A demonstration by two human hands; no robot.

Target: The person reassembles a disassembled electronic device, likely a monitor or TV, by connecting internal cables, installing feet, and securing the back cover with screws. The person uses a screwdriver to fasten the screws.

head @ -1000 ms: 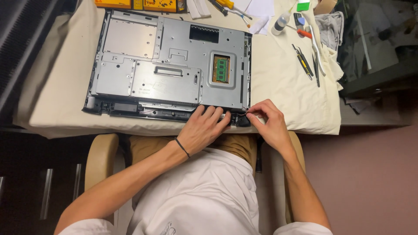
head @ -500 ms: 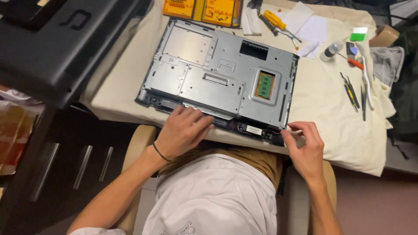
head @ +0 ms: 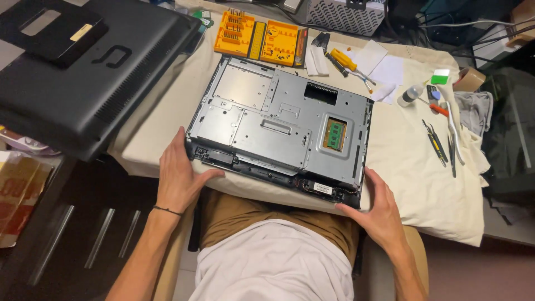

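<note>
Head view: a seated person looks down past a white shirt and brown trousers at a cloth-covered tabletop (head: 423, 189).
Left hand (head: 181, 178): fingers apart, flat against the near left corner of the chassis (head: 278, 125), thumb along its front edge; a thin dark band on the wrist.
Right hand (head: 379, 209): fingers apart, cupped on the near right corner, thumb under the front edge.
Chassis: grey metal back of an opened flat computer, lying flat on the cloth with its near edge at the tabletop's edge, turned a little clockwise; a green memory board (head: 335, 134) shows through a cut-out right of centre.
Right of chassis: pry tools (head: 440, 145), a small bottle (head: 409, 96), a grey rag (head: 473, 111).
Far side: orange bit trays (head: 262, 36), a yellow screwdriver (head: 345, 61), white papers (head: 384, 69).
Far left: black rear cover (head: 83, 72), off the cloth.
</note>
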